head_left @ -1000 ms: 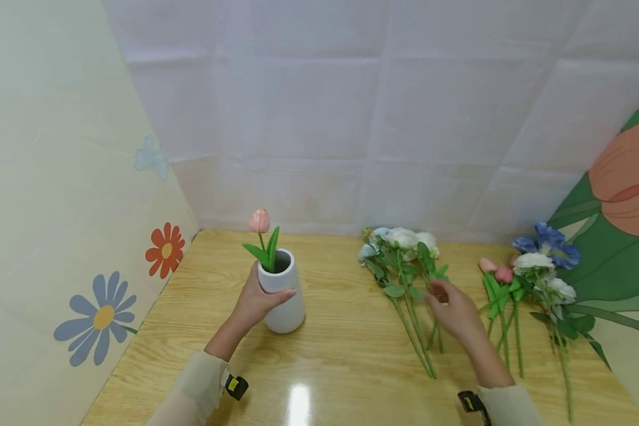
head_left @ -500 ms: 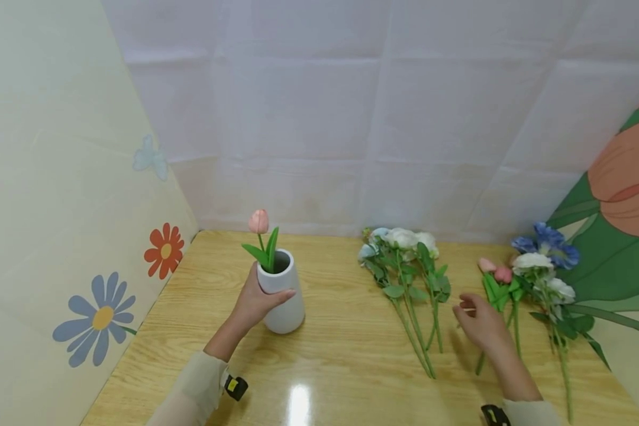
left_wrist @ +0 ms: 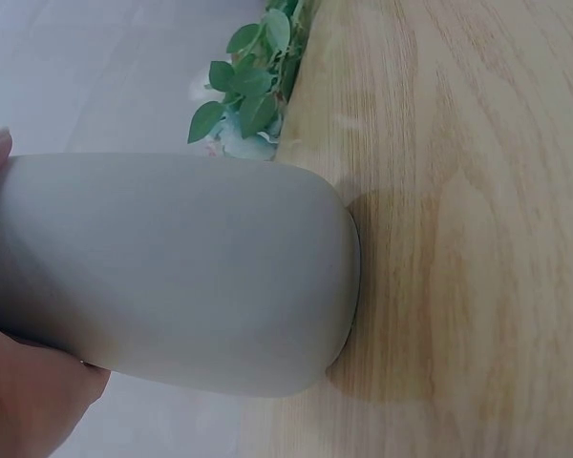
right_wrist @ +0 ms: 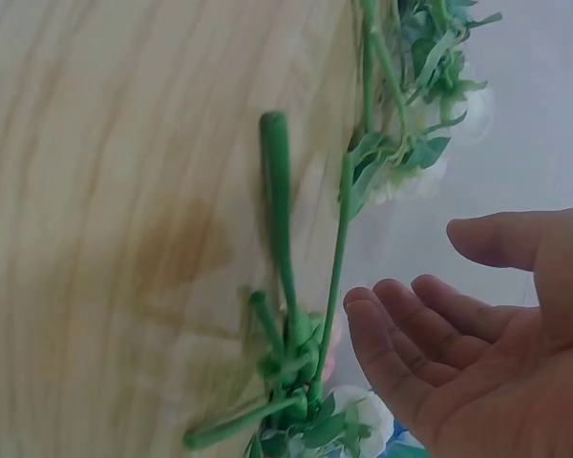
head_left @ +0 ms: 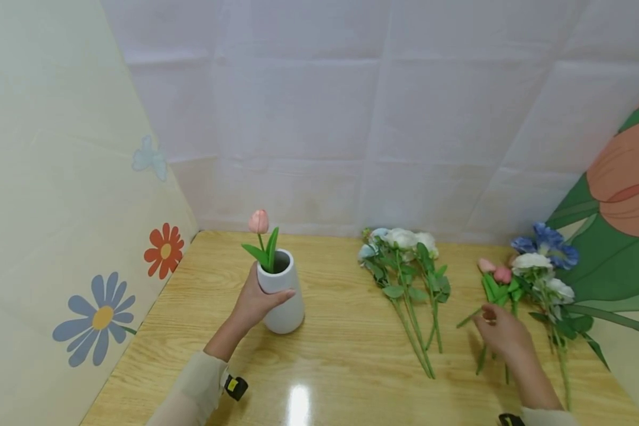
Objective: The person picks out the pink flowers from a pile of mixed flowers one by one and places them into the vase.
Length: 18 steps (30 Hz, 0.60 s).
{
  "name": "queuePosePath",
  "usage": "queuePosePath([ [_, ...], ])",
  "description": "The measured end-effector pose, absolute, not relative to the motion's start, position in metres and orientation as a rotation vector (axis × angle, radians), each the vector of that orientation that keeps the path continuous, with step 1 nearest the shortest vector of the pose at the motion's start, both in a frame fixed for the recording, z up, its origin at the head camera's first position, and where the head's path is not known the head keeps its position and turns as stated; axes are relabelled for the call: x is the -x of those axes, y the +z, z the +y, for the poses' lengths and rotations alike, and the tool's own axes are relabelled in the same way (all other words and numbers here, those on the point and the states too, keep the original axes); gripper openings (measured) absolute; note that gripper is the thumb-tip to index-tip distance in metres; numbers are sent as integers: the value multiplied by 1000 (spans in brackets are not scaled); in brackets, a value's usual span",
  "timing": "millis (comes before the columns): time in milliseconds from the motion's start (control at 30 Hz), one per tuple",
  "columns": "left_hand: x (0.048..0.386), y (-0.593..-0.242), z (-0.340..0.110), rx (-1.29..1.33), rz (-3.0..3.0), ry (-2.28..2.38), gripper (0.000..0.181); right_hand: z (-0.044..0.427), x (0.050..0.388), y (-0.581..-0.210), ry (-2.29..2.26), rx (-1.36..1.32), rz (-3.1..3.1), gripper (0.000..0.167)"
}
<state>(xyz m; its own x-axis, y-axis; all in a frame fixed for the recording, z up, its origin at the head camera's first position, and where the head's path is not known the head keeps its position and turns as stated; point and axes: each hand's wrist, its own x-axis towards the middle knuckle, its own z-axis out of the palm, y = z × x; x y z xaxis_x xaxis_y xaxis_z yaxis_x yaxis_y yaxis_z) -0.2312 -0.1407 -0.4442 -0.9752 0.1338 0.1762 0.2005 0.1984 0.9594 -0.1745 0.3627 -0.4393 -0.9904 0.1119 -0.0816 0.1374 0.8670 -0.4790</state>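
My left hand (head_left: 257, 300) grips the white vase (head_left: 286, 313) near its top; in the left wrist view the vase (left_wrist: 191, 267) stands with its base on the wood. One pink tulip (head_left: 258, 222) with green leaves leans in its mouth. My right hand (head_left: 506, 334) hovers over the stems of the tulip bunch (head_left: 503, 275). The right wrist view has this hand (right_wrist: 477, 334) with thumb and fingers apart and nothing between them, beside a thin green stem (right_wrist: 334, 277).
White and pale blue flowers with long stems (head_left: 404, 284) lie right of the vase. At the far right of the wooden table (head_left: 341, 367) lie white flowers (head_left: 559, 291) and a blue one (head_left: 548, 242). A pale cloth wall (head_left: 309, 118) stands behind.
My right hand has moved right and towards me, away from the white flowers to the tulip stems. The left hand and vase have stayed in place.
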Motion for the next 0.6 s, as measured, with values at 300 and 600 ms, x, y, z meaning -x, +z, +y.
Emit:
queuePosePath([
  [300,231,-444,-141,334,-2379,-1944,86,380,174,-444,-707,-281,2919,61],
  [600,231,-444,-141,340,-2390,-1939,86,393,173,-450,-656,-298,2942,58],
])
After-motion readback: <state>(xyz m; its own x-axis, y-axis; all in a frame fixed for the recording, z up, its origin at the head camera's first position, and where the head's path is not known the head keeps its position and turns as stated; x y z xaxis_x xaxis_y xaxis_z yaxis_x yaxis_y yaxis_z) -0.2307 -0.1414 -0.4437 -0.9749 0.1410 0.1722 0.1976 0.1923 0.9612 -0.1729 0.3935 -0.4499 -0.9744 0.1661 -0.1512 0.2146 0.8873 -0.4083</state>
